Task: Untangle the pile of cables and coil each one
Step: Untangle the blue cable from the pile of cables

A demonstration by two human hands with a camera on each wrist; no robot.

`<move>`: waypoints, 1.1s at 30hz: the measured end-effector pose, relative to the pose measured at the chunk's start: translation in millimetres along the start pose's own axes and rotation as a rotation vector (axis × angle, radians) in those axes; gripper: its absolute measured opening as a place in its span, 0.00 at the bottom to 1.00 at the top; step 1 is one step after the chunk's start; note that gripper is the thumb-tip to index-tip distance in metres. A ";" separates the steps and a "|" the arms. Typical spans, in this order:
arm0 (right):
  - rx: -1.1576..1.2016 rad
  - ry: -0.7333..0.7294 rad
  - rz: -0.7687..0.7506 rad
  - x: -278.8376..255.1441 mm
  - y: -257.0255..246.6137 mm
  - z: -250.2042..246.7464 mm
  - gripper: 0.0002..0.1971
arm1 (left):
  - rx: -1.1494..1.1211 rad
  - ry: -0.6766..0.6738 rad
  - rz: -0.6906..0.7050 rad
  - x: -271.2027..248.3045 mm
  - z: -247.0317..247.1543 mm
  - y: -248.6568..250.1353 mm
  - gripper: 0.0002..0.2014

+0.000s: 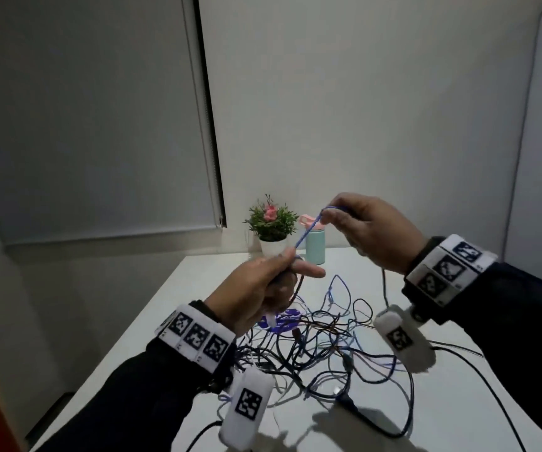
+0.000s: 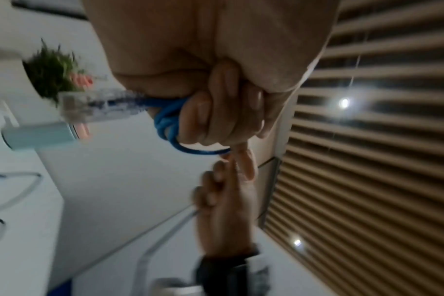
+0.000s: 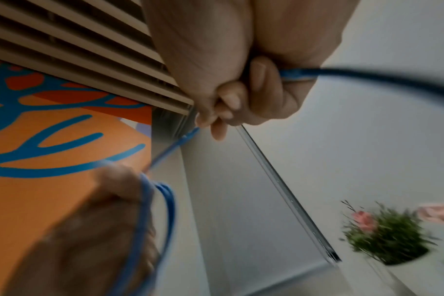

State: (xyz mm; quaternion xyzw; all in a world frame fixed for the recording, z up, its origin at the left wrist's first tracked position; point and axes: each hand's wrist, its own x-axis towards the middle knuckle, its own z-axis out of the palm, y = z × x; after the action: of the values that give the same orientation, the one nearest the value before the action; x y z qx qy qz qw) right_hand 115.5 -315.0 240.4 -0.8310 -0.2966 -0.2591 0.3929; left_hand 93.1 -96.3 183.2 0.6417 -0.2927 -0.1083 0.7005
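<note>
A blue cable (image 1: 308, 230) runs taut between my two raised hands above the table. My left hand (image 1: 263, 288) grips small loops of this blue cable (image 2: 167, 118); its clear plug (image 2: 89, 108) sticks out past the fist. My right hand (image 1: 361, 223), higher and to the right, pinches the blue cable (image 3: 299, 73) between thumb and curled fingers. Below both hands a tangled pile of cables (image 1: 321, 340), black, blue and pale, lies spread on the white table (image 1: 458, 402).
At the table's far edge stand a potted plant (image 1: 271, 223) in a white pot and a mint bottle (image 1: 315, 247) with a pink lid. Walls close in behind and to the right. Black cable strands (image 1: 478, 373) trail toward the near right edge.
</note>
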 end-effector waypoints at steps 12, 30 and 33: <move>-0.278 -0.575 -0.117 -54.6 -30.2 56.6 0.07 | 0.322 0.410 0.343 16.1 -14.6 39.9 0.14; -0.295 -0.179 0.026 -18.2 24.3 6.0 0.07 | -0.223 0.263 0.088 9.4 -22.7 11.8 0.18; -0.317 -0.415 0.114 -40.3 25.3 41.2 0.09 | -0.530 0.293 0.164 13.4 -16.8 21.7 0.17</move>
State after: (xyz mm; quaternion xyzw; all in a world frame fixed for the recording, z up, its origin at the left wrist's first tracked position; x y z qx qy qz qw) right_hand 113.5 -306.5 178.0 -0.9328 -0.2793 -0.1041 0.2024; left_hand 108.3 -86.1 207.6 0.4198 -0.2008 -0.0304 0.8846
